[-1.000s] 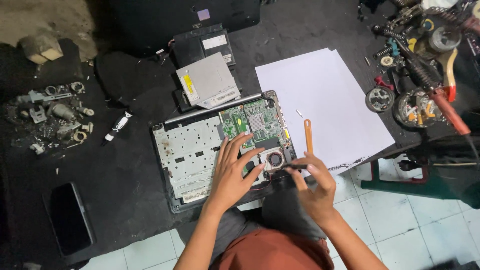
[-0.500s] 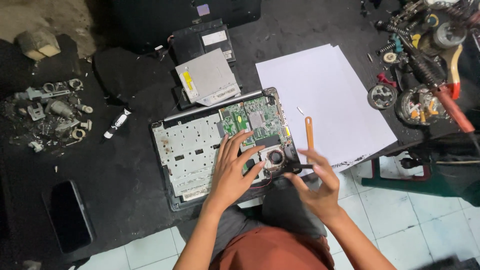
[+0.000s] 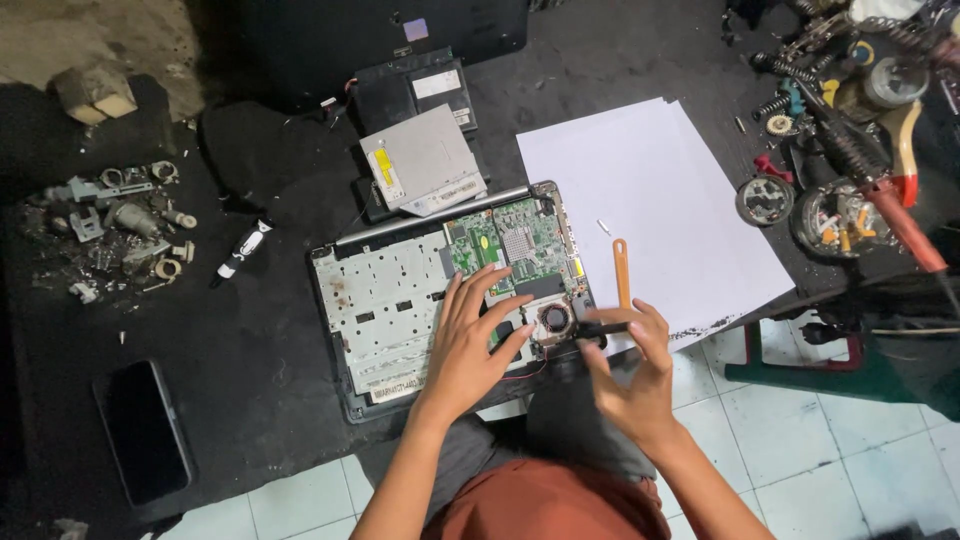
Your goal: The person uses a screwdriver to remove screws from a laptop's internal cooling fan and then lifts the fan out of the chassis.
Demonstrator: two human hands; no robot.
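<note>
Opened laptop base (image 3: 400,310) at the table's near edge, green circuit board (image 3: 505,245) and round cooling fan (image 3: 553,320) exposed. Left hand (image 3: 470,350) spread flat, fingers open, pressing on the board just left of the fan, gripping nothing. Right hand (image 3: 635,380) curled around a thin black tool (image 3: 600,328), tip touching the fan's right side. Orange pry stick (image 3: 621,272) lying on white paper sheets (image 3: 660,190) just beside the laptop. Silver optical drive (image 3: 420,170) behind the laptop; black phone (image 3: 145,430) toward the near left corner; metal scraps (image 3: 110,230) at the left edge.
</note>
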